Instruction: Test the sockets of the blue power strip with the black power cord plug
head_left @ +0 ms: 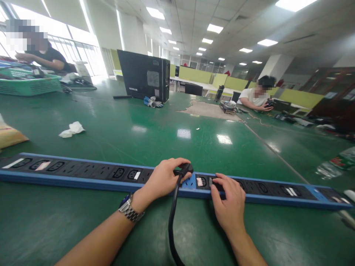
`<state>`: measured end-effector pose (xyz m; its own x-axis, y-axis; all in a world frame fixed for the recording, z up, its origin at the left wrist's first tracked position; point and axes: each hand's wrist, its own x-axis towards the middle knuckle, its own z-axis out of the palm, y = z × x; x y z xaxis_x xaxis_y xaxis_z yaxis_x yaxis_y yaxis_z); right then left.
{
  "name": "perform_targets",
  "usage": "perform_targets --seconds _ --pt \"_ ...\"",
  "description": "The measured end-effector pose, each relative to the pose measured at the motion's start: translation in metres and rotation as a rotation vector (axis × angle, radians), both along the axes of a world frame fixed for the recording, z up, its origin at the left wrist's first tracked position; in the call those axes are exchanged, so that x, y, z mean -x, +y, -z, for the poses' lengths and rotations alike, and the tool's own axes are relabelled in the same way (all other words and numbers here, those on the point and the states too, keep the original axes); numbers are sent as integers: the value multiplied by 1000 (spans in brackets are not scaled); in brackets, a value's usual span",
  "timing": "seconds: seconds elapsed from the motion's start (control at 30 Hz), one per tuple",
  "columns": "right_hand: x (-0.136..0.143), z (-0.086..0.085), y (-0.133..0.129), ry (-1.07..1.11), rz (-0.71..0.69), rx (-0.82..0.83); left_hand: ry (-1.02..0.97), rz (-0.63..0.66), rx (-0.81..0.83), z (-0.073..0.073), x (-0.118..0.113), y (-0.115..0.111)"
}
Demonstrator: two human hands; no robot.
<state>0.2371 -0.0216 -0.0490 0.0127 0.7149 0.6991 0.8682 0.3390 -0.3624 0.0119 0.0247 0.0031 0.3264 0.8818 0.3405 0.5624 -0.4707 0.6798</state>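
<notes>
Our left hand (163, 177) is narrowed around a black plug (187, 169), holding it over the blue socket section near the middle of a long power strip (111, 186). We cannot tell whether the plug's pins are in a socket. Its thick black cable (172, 218) bends down toward us, passing between our forearms. A metal-banded wristwatch (130, 210) sits on our left wrist.

Our right hand (229, 195) rests on the power strip just right of the blue section, thumb and fingers curled close together; we cannot tell whether they grip anything. Beside the thumb is a socket with a small pinkish label (200, 181).

The power strip lies across the green desk (124, 136) in front of us, its black face carrying rows of sockets between blue edges. Beyond it, a crumpled white tissue (72, 129) lies to the left and a clear plastic bottle (340, 162) lies to the right. Farther back stands a black computer tower (144, 75), with blue-and-grey gloves (153, 102) just beside its base. A green basket (30, 87) holds assorted items at the far left, near one seated person (52, 57); another person (253, 96), in a white top, holds a dark object (269, 103) at the far right.
</notes>
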Motion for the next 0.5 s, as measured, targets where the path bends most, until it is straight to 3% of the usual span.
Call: perform_targets --seconds 0.17,0.5 --pt "0 0 0 1 1 1 40 11 31 -5 0 -2" --pt "0 0 -1 2 -4 9 102 16 -59 -3 -1 -4"
